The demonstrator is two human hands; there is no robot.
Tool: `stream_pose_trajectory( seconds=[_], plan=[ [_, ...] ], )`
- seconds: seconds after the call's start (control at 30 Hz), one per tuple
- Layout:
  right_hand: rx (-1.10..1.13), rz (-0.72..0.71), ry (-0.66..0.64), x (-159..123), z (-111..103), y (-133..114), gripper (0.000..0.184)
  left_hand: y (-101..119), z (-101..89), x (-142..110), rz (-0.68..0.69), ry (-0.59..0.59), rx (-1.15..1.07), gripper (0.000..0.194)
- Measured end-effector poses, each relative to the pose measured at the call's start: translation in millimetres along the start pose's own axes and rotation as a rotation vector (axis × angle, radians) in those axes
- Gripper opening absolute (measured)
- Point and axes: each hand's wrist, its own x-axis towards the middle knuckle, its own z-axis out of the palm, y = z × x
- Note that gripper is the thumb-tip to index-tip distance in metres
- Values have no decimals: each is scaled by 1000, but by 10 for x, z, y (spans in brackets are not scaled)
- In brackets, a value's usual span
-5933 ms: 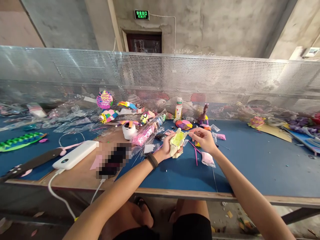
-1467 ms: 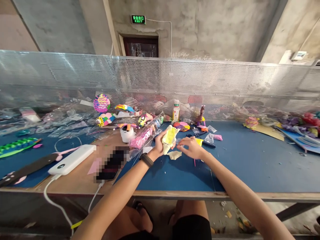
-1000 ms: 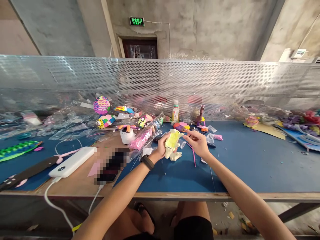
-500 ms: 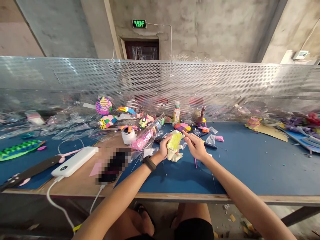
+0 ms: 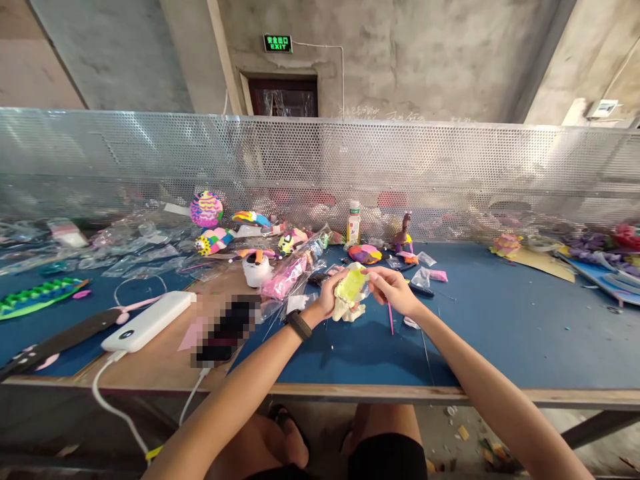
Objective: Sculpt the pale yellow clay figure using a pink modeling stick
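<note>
My left hand point(image 5: 329, 295) is wrapped round a cream clay model point(image 5: 345, 311) with a hollow, yellow-green lined top, holding it above the blue table. My right hand point(image 5: 393, 291) is closed in a pinch at the model's upper right edge, thumb and forefinger on the clay. Just below the right hand a thin pink stick point(image 5: 391, 319) lies on the table, partly hidden by the hand. A small clear packet point(image 5: 412, 323) lies by the right wrist. Behind the model is a flat clay piece in several bright colours point(image 5: 365, 254).
Left of my arm are a blurred-out phone point(image 5: 227, 333) and a white power bank point(image 5: 150, 321) with cables. Clay animals, pink clay in plastic point(image 5: 286, 279) and a bottle point(image 5: 353, 225) stand further back. A perforated metal screen point(image 5: 425, 167) runs behind the blue table point(image 5: 525, 333).
The model tilts differently from before and stays in my left hand. My right hand went from loosely spread fingers beside it to a pinch at its edge.
</note>
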Motion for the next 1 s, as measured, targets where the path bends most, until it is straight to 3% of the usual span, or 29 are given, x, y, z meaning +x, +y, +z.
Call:
stream_pose_trajectory(
  seconds=[0.23, 0.47, 0.8, 1.0],
  plan=[
    [331, 258, -88, 12, -40, -54, 57, 14, 15, -13, 1, -45, 6, 41],
    [390, 284, 10, 29, -39, -57, 55, 0, -6, -4, -37, -105, 24, 51],
    [-153, -102, 251, -37, 16, -13, 46, -23, -44, 14, -13, -43, 11, 51],
    [-612, -352, 260, -81, -44, 9, 41, -45, -56, 30, -7, -41, 1, 52]
  ],
)
